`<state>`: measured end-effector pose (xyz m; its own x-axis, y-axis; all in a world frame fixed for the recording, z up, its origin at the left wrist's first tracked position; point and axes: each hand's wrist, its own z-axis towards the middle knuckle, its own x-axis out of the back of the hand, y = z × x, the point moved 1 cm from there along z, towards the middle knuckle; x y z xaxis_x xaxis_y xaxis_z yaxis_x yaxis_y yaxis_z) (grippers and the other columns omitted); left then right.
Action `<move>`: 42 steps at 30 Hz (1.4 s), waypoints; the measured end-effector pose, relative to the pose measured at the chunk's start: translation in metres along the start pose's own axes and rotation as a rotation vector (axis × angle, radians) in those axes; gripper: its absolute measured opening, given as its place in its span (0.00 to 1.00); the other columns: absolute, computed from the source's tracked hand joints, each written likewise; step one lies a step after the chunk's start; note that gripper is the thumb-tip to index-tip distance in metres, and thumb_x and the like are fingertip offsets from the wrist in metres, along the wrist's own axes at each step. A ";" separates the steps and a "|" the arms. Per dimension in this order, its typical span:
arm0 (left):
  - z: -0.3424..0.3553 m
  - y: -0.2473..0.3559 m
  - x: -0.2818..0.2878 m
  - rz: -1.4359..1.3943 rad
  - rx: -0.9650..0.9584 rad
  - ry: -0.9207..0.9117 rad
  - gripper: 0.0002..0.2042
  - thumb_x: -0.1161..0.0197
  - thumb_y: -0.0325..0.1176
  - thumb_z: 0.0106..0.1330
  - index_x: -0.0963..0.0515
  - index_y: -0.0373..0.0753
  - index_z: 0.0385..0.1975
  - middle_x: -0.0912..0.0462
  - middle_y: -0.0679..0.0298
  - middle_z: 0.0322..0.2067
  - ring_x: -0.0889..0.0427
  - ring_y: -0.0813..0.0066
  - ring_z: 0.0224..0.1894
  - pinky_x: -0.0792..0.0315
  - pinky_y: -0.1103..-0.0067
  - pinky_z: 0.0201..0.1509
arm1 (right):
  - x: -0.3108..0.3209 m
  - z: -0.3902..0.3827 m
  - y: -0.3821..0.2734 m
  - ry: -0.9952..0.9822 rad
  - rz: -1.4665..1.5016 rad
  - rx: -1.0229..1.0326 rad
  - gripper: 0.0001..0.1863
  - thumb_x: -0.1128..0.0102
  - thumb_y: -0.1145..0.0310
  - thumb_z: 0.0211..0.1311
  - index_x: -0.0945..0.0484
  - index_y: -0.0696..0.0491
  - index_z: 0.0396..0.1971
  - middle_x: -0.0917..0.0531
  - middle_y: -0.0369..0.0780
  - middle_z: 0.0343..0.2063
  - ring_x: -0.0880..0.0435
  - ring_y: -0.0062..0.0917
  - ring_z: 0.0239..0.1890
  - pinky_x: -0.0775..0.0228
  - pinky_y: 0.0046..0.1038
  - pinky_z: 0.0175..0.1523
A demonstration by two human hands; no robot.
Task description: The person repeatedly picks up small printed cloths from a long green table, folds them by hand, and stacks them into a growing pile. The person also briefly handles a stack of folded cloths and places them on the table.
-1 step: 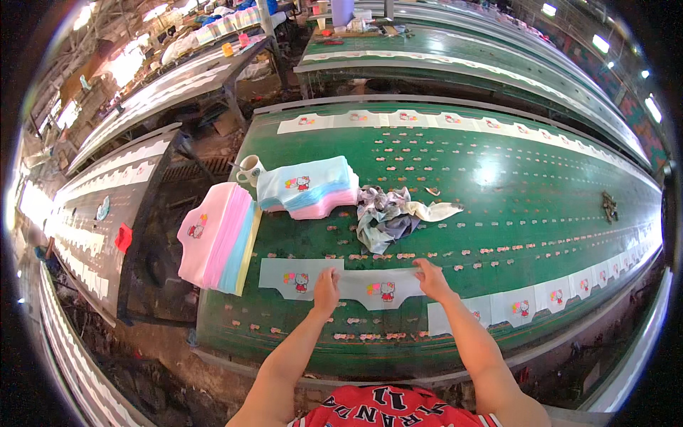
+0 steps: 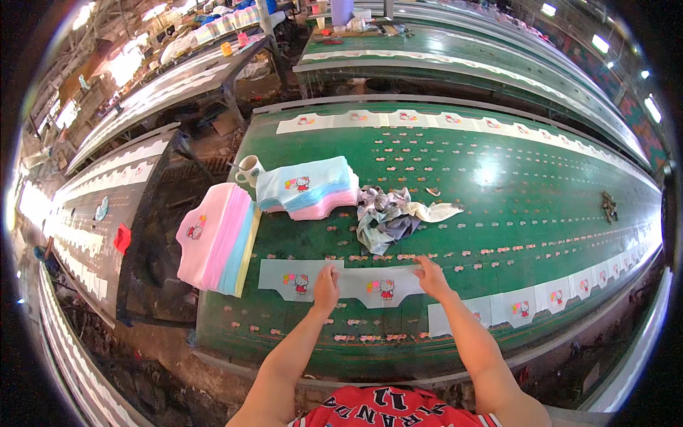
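While both hands stay put, same as a moment ago, left hand (image 2: 326,287) and right hand (image 2: 431,276) lie flat, fingers spread, pressing the printed cloth piece (image 2: 377,287) onto the green desk (image 2: 498,213), so it's probably being smoothed.

Long green tables (image 2: 455,178) run in curved rows through a workshop; ceiling lamps (image 2: 548,9) glow overhead, daylight (image 2: 124,64) enters far left, dark floor (image 2: 153,263) alongside.
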<state>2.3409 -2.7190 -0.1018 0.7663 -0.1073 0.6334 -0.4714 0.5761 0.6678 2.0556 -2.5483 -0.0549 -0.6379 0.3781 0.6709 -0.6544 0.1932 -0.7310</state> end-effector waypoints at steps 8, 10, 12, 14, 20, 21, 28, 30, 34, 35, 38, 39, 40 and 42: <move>0.026 -0.011 -0.017 -0.026 0.105 -0.066 0.15 0.40 0.25 0.64 0.31 0.34 0.49 0.23 0.50 0.39 0.23 0.51 0.42 0.28 0.63 0.45 | -0.016 0.021 0.017 0.114 -0.124 -0.107 0.18 0.41 0.74 0.57 0.27 0.55 0.49 0.22 0.51 0.46 0.22 0.51 0.48 0.29 0.45 0.50; 0.031 -0.005 -0.015 -0.042 0.078 -0.041 0.16 0.39 0.26 0.63 0.33 0.33 0.49 0.26 0.50 0.39 0.26 0.50 0.43 0.30 0.62 0.47 | -0.012 0.022 0.021 0.145 -0.143 -0.118 0.18 0.41 0.75 0.57 0.27 0.55 0.49 0.23 0.50 0.46 0.23 0.51 0.48 0.29 0.45 0.50; 0.024 -0.001 -0.012 0.015 0.022 -0.027 0.16 0.39 0.25 0.62 0.33 0.32 0.49 0.27 0.49 0.40 0.27 0.50 0.44 0.31 0.62 0.49 | -0.003 0.016 0.025 0.165 -0.095 -0.124 0.18 0.41 0.76 0.56 0.26 0.55 0.48 0.24 0.50 0.46 0.24 0.50 0.49 0.28 0.44 0.50; 0.007 0.004 -0.011 0.048 -0.004 -0.035 0.16 0.38 0.25 0.61 0.33 0.33 0.48 0.27 0.50 0.40 0.27 0.50 0.45 0.32 0.61 0.49 | 0.007 -0.003 0.026 0.155 -0.081 -0.159 0.18 0.40 0.76 0.55 0.26 0.55 0.48 0.24 0.49 0.45 0.24 0.48 0.48 0.28 0.43 0.51; -0.050 0.057 -0.036 0.075 0.010 -0.184 0.15 0.39 0.28 0.61 0.31 0.38 0.47 0.25 0.56 0.40 0.26 0.53 0.46 0.34 0.60 0.49 | 0.056 -0.064 0.062 0.195 -0.130 -0.224 0.16 0.39 0.77 0.55 0.25 0.55 0.46 0.24 0.46 0.43 0.24 0.45 0.49 0.28 0.42 0.51; -0.058 0.067 -0.044 0.075 0.009 -0.205 0.15 0.39 0.29 0.62 0.31 0.39 0.47 0.25 0.57 0.40 0.26 0.53 0.46 0.34 0.60 0.48 | 0.065 -0.070 0.067 0.198 -0.139 -0.235 0.16 0.39 0.77 0.55 0.25 0.55 0.45 0.24 0.46 0.43 0.24 0.45 0.49 0.28 0.42 0.51; -0.087 0.150 -0.110 -0.055 -0.037 -0.241 0.10 0.38 0.30 0.61 0.25 0.38 0.41 0.22 0.55 0.37 0.23 0.53 0.42 0.31 0.59 0.44 | 0.123 -0.100 0.118 0.139 -0.261 -0.084 0.11 0.37 0.75 0.51 0.21 0.55 0.37 0.24 0.45 0.40 0.24 0.43 0.46 0.28 0.40 0.51; -0.093 0.172 -0.129 -0.073 0.005 -0.281 0.09 0.38 0.30 0.61 0.24 0.38 0.40 0.21 0.56 0.38 0.23 0.53 0.43 0.32 0.59 0.46 | 0.134 -0.106 0.131 0.087 -0.245 -0.022 0.12 0.35 0.75 0.49 0.21 0.55 0.36 0.24 0.45 0.40 0.23 0.43 0.45 0.28 0.40 0.50; -0.107 0.210 -0.148 0.073 0.059 -0.235 0.09 0.36 0.31 0.59 0.23 0.41 0.39 0.23 0.58 0.38 0.24 0.54 0.45 0.32 0.60 0.47 | 0.144 -0.113 0.146 0.010 -0.163 0.139 0.15 0.31 0.73 0.45 0.20 0.54 0.36 0.24 0.44 0.40 0.24 0.42 0.46 0.29 0.41 0.50; -0.110 0.217 -0.151 0.144 0.055 -0.195 0.10 0.36 0.31 0.58 0.23 0.41 0.39 0.23 0.58 0.38 0.25 0.54 0.45 0.33 0.61 0.47 | 0.145 -0.114 0.148 0.007 -0.135 0.151 0.16 0.30 0.73 0.44 0.20 0.54 0.36 0.24 0.44 0.41 0.25 0.42 0.46 0.29 0.41 0.51; -0.122 0.210 -0.155 0.205 0.029 -0.121 0.08 0.36 0.30 0.56 0.25 0.43 0.35 0.26 0.59 0.37 0.27 0.55 0.44 0.34 0.61 0.45 | 0.148 -0.114 0.146 0.009 -0.073 0.183 0.18 0.28 0.73 0.40 0.20 0.54 0.36 0.25 0.42 0.41 0.26 0.40 0.47 0.30 0.39 0.52; -0.122 0.215 -0.156 0.246 0.025 -0.094 0.08 0.36 0.30 0.56 0.26 0.43 0.34 0.27 0.60 0.36 0.27 0.56 0.43 0.35 0.62 0.44 | 0.149 -0.114 0.145 0.014 -0.063 0.188 0.19 0.27 0.73 0.38 0.20 0.54 0.36 0.26 0.42 0.41 0.26 0.39 0.47 0.30 0.38 0.53; -0.121 0.220 -0.160 0.287 0.020 -0.068 0.08 0.37 0.29 0.56 0.27 0.43 0.33 0.27 0.61 0.35 0.27 0.57 0.42 0.36 0.62 0.43 | 0.150 -0.114 0.145 0.002 -0.055 0.198 0.20 0.27 0.73 0.37 0.20 0.54 0.36 0.26 0.41 0.41 0.26 0.39 0.47 0.30 0.38 0.53; -0.120 0.227 -0.163 0.333 0.021 -0.035 0.08 0.38 0.27 0.55 0.29 0.42 0.32 0.28 0.62 0.33 0.27 0.58 0.41 0.37 0.63 0.43 | 0.156 -0.113 0.148 -0.016 -0.052 0.215 0.21 0.26 0.72 0.36 0.20 0.54 0.36 0.26 0.41 0.41 0.26 0.39 0.48 0.31 0.38 0.53</move>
<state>2.1618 -2.4731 -0.1003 0.5538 0.0559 0.8308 -0.7023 0.5674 0.4299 1.9055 -2.3584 -0.0726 -0.6063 0.3580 0.7101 -0.7569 0.0140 -0.6533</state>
